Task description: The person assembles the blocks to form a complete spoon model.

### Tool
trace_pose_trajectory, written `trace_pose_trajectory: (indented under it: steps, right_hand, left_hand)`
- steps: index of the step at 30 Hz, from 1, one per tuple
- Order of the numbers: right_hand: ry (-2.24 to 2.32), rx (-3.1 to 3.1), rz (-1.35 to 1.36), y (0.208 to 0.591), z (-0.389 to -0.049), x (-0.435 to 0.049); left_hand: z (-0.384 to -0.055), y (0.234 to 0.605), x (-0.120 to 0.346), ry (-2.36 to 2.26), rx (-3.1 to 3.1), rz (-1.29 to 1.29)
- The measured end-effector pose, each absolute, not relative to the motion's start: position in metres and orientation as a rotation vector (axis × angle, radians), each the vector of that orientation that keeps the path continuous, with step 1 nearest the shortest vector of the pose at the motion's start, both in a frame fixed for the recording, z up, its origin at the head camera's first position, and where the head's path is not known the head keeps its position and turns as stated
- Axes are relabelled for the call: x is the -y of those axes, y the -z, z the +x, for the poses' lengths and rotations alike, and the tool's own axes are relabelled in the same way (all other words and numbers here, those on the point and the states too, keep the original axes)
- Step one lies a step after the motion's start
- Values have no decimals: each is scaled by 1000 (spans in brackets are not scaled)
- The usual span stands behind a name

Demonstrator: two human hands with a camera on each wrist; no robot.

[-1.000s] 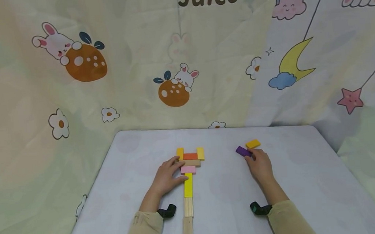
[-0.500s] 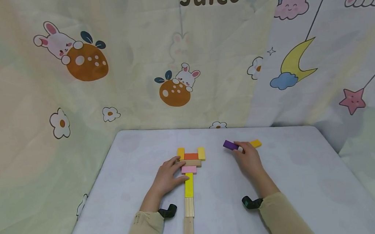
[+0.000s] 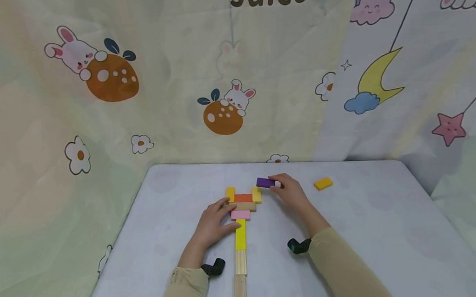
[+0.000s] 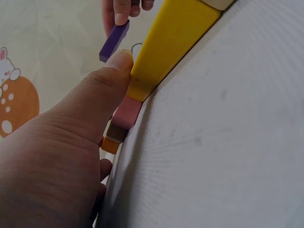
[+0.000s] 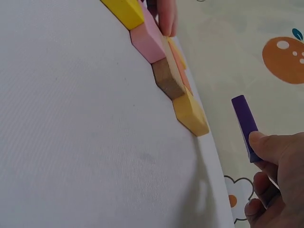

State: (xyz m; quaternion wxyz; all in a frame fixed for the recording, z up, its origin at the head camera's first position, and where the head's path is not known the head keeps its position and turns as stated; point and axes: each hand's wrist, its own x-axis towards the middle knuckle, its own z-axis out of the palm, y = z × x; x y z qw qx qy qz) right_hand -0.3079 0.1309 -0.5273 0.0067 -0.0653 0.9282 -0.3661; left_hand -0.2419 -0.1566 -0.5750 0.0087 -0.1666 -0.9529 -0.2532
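My right hand (image 3: 292,191) pinches a purple block (image 3: 265,182) by its right end. In the right wrist view the purple block (image 5: 245,127) is held up between thumb and fingers. The head view shows it just over the right pale yellow block (image 3: 256,195) of a flat block figure. My left hand (image 3: 213,225) rests along the figure's left side. Its thumb touches the long yellow block (image 3: 240,234), and its fingers lie by the tan block (image 3: 246,207) and the left yellow block (image 3: 231,193). An orange-red block (image 3: 243,198) and a pink block (image 3: 241,216) belong to the figure.
Two plain wood blocks, one lighter (image 3: 240,262) and one at the near end (image 3: 240,289), continue the figure's column. A lone orange-yellow block (image 3: 323,183) lies to the right on the white table (image 3: 353,223). A printed curtain (image 3: 166,89) hangs behind.
My right hand has lifted the purple block and carried it left, from beside the lone orange-yellow block to the figure's top right. My left hand has stayed in place.
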Motion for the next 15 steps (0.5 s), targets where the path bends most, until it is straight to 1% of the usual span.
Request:
trace_pose_trajectory:
  steps: [15]
  right_hand:
    - [1085, -2840, -261, 533, -322, -90]
  left_hand:
    - [-244, 576, 156, 782, 3023, -482]
